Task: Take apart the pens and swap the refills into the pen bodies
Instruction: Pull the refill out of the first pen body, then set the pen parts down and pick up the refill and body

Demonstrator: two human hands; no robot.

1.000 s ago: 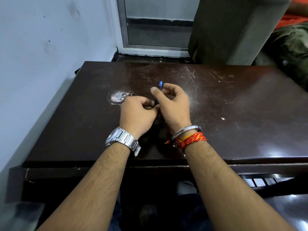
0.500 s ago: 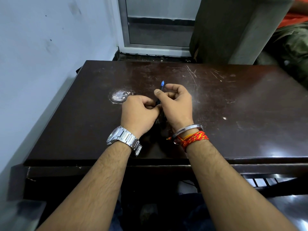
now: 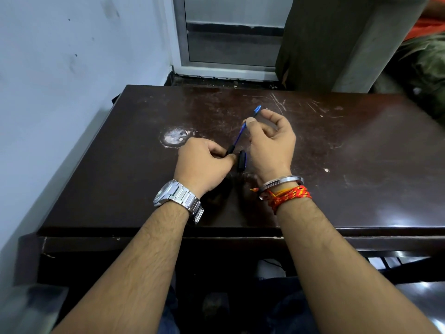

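My left hand (image 3: 203, 162) is closed around a black pen body (image 3: 230, 150), of which only the open end shows past my fingers. A thin blue refill (image 3: 240, 135) with a blue end cap runs from that end up and to the right. My right hand (image 3: 271, 143) pinches the refill between thumb and forefinger near its upper part. A second short black and blue pen piece (image 3: 241, 161) stands between the two hands, close to my right palm; I cannot tell which hand holds it.
The dark brown table (image 3: 337, 165) is scratched, with a worn pale patch (image 3: 173, 136) left of my hands. A white wall runs along the left edge. Beyond the far edge are a metal door frame and a dark pillar (image 3: 325, 44).
My right hand has moved up and to the right, and more of the blue refill now shows outside the black pen body. My hands, pressed together before, are now apart.
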